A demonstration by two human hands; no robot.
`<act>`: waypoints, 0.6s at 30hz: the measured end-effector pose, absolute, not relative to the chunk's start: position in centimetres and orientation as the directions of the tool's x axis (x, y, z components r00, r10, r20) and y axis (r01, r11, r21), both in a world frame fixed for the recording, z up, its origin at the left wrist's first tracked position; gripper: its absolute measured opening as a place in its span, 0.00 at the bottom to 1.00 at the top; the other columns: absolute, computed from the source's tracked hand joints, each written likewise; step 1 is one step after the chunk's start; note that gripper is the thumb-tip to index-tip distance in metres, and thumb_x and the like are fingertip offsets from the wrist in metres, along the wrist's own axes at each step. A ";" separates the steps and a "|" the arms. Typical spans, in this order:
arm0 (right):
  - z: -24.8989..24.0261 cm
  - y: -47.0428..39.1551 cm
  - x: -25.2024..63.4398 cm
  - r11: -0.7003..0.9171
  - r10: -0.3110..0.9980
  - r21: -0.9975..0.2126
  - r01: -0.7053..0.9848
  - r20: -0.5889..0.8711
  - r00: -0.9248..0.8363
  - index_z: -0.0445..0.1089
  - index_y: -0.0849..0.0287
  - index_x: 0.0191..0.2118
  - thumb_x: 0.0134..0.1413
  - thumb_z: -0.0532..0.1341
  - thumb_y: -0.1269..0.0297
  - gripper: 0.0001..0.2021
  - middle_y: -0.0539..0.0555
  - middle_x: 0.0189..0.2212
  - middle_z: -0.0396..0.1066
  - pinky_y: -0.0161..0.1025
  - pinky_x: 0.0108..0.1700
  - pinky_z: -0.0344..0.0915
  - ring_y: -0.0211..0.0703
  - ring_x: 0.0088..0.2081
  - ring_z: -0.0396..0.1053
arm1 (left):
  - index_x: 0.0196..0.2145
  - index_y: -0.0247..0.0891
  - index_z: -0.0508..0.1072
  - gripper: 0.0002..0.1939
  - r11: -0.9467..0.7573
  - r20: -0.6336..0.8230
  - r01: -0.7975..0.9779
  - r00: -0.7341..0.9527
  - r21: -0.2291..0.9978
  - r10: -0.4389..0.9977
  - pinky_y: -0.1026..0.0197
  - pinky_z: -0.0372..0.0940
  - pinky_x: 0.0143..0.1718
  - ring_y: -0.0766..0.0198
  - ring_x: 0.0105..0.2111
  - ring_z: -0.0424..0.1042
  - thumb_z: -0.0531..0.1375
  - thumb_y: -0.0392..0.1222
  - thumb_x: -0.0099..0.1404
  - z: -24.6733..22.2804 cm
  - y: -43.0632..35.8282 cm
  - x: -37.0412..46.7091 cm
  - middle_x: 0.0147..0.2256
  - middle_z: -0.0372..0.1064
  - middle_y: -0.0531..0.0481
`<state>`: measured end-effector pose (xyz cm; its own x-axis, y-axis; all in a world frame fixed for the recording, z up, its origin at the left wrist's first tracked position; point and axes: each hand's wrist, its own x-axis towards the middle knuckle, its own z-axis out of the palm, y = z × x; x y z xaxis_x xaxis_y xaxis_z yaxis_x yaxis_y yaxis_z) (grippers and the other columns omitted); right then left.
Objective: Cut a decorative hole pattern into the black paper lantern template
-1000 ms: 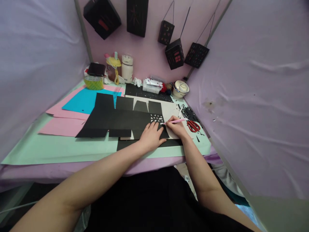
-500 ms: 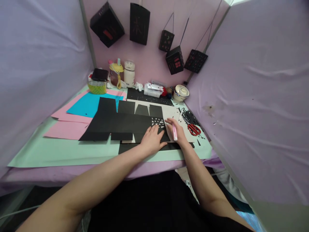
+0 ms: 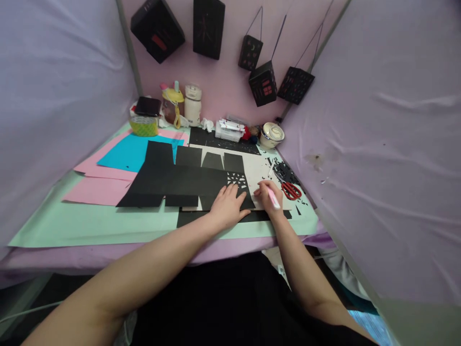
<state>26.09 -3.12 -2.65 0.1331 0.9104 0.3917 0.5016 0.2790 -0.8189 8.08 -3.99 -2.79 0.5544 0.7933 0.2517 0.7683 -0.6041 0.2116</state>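
Observation:
A large sheet of black card point(image 3: 183, 180), with tabs along its edges and small triangular cut-outs near its right end, lies partly over a pale board point(image 3: 254, 168). My left hand point(image 3: 228, 206) rests flat on the card just below the cut-outs, fingers spread. To the right of the card, my right hand point(image 3: 270, 199) grips a pink pen-shaped craft knife point(image 3: 273, 198). Its tip is hidden by my fingers. The right hand is apart from the card's edge, over the board.
Red-handled scissors point(image 3: 291, 191) and a heap of black scraps point(image 3: 284, 172) lie at the right. Blue paper point(image 3: 122, 156) and pink paper point(image 3: 97, 190) lie left. Bottles point(image 3: 193, 105), a clear box point(image 3: 228, 130) and a bowl point(image 3: 271, 136) stand behind. Black paper lanterns point(image 3: 262, 84) hang above.
My right hand has moved right, away from the card's cut-outs, with the craft knife in it. My left hand stays on the card. The view has tilted slightly.

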 end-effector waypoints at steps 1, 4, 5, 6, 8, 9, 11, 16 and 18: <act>-2.7 -3.1 26.1 0.273 0.892 -0.822 0.500 0.411 0.189 0.67 0.53 0.37 0.59 0.54 0.50 0.13 0.50 0.24 0.72 0.44 0.42 0.67 0.45 0.30 0.72 | 0.60 0.35 0.65 0.32 -0.607 0.261 0.767 0.554 0.209 0.791 0.46 0.48 0.63 0.45 0.62 0.54 0.56 0.58 0.65 -2.8 -4.0 8.1 0.61 0.58 0.34; -2.9 -2.8 26.3 0.290 0.864 -0.797 0.530 0.456 0.213 0.66 0.54 0.38 0.58 0.55 0.49 0.13 0.53 0.31 0.75 0.44 0.46 0.66 0.46 0.38 0.73 | 0.59 0.35 0.66 0.28 -0.618 0.283 0.758 0.558 0.208 0.780 0.45 0.51 0.61 0.45 0.61 0.57 0.55 0.53 0.68 -2.6 -4.0 8.2 0.59 0.62 0.36; -2.9 -2.6 26.3 0.285 0.864 -0.798 0.531 0.454 0.219 0.66 0.54 0.39 0.57 0.56 0.49 0.14 0.54 0.34 0.75 0.44 0.46 0.66 0.46 0.39 0.73 | 0.58 0.35 0.67 0.24 -0.621 0.286 0.753 0.559 0.220 0.779 0.45 0.52 0.61 0.46 0.60 0.59 0.53 0.50 0.69 -2.5 -4.0 8.3 0.58 0.64 0.38; -2.9 -2.3 26.2 0.266 0.869 -0.814 0.516 0.435 0.238 0.65 0.54 0.39 0.56 0.57 0.48 0.15 0.55 0.36 0.75 0.44 0.45 0.66 0.47 0.40 0.73 | 0.56 0.36 0.69 0.21 -0.621 0.289 0.747 0.556 0.239 0.780 0.46 0.53 0.60 0.48 0.59 0.60 0.52 0.47 0.70 -2.3 -4.0 8.4 0.57 0.65 0.40; -2.8 -1.7 26.1 0.188 0.892 -0.874 0.448 0.343 0.295 0.64 0.55 0.38 0.53 0.58 0.44 0.18 0.56 0.38 0.75 0.42 0.38 0.68 0.46 0.36 0.73 | 0.55 0.37 0.70 0.19 -0.611 0.309 0.737 0.532 0.291 0.788 0.49 0.55 0.60 0.53 0.58 0.62 0.48 0.42 0.72 -2.1 -4.0 8.4 0.56 0.67 0.44; -2.7 -1.4 26.0 0.138 0.909 -0.906 0.400 0.276 0.312 0.63 0.54 0.37 0.52 0.58 0.42 0.19 0.56 0.36 0.74 0.41 0.34 0.67 0.46 0.33 0.73 | 0.56 0.37 0.69 0.20 -0.604 0.324 0.732 0.515 0.315 0.794 0.50 0.56 0.60 0.55 0.58 0.62 0.47 0.41 0.72 -2.0 -4.0 8.4 0.56 0.67 0.45; -2.2 -0.9 25.6 0.056 0.947 -0.952 0.300 0.146 0.286 0.62 0.54 0.34 0.50 0.57 0.39 0.22 0.55 0.32 0.74 0.41 0.29 0.65 0.46 0.29 0.71 | 0.58 0.39 0.67 0.20 -0.604 0.360 0.722 0.494 0.338 0.792 0.51 0.55 0.61 0.57 0.60 0.61 0.47 0.40 0.72 -1.9 -4.1 8.4 0.58 0.66 0.46; -0.8 0.1 24.8 0.058 0.992 -0.984 0.170 0.076 0.101 0.61 0.55 0.30 0.41 0.64 0.42 0.22 0.51 0.26 0.70 0.41 0.32 0.65 0.45 0.30 0.69 | 0.59 0.41 0.66 0.20 -0.667 0.437 0.705 0.535 0.240 0.723 0.45 0.47 0.64 0.55 0.62 0.58 0.50 0.40 0.71 -1.9 -4.3 8.3 0.61 0.62 0.47; -0.6 0.5 24.7 0.135 0.978 -0.971 0.196 0.163 0.134 0.60 0.54 0.34 0.40 0.64 0.44 0.22 0.49 0.25 0.68 0.41 0.34 0.65 0.44 0.30 0.69 | 0.58 0.41 0.67 0.20 -0.684 0.472 0.704 0.546 0.190 0.693 0.40 0.40 0.65 0.52 0.63 0.55 0.52 0.43 0.70 -1.8 -4.3 8.1 0.62 0.61 0.45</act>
<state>24.70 0.45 -0.56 0.1340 0.9776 0.1625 0.1964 0.1345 -0.9712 8.12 -4.31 -1.78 0.5455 0.6925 0.4720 0.7039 -0.6843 0.1903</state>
